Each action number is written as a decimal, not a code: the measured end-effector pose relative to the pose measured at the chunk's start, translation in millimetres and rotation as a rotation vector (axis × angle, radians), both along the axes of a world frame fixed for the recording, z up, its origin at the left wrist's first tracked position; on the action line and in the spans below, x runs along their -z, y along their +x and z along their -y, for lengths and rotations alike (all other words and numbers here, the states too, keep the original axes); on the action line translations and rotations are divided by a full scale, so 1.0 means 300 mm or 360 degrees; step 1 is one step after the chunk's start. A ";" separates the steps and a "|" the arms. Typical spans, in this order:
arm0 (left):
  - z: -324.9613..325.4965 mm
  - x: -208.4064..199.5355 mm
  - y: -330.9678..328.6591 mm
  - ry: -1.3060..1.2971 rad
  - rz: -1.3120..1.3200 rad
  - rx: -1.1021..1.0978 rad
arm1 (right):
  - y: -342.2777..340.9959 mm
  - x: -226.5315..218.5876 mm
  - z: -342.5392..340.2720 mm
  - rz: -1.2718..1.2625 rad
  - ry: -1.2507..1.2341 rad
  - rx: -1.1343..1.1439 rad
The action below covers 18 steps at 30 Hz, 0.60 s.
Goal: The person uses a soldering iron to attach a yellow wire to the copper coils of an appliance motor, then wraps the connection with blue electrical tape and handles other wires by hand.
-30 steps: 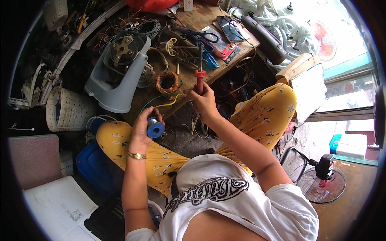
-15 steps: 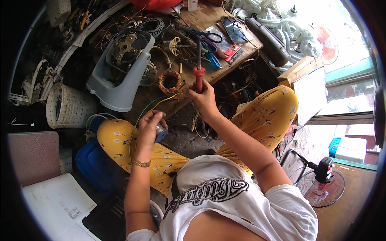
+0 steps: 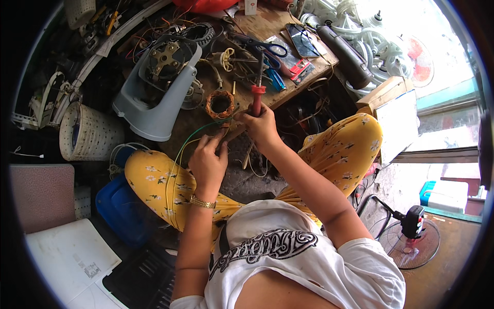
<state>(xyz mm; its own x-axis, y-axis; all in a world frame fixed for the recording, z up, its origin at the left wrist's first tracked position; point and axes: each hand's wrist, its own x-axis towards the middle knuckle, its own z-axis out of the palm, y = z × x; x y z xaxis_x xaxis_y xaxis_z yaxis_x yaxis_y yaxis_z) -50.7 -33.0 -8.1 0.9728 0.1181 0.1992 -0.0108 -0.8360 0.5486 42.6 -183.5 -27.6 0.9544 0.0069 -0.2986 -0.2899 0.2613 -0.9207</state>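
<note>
- Right hand: fingers closed around red-handled soldering iron.
- Left hand: fingers near copper coil, table; grip cannot be determined.

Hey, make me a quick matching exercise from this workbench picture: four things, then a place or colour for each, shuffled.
1. Red-handled tool
2. Bracelet
3. Ring-shaped coil
4. Scissors

A. On the left wrist
B. Blue finger loops
C. Held in the right hand
D. On the workbench, just beyond the left hand

Pairs: 1-C, 2-A, 3-D, 4-B
</note>
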 end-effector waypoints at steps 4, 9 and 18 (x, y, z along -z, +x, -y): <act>0.002 -0.001 0.002 0.0100 -0.0086 -0.0024 | -0.002 -0.009 0.020 -0.0270 0.0291 0.0032; -0.020 0.007 -0.005 -0.0347 -0.0062 -0.0079 | -0.020 -0.002 0.023 -0.0057 0.0124 0.0060; -0.037 0.031 -0.071 -0.1582 -0.0085 -0.0113 | -0.058 -0.019 0.066 0.0053 -0.0019 0.0158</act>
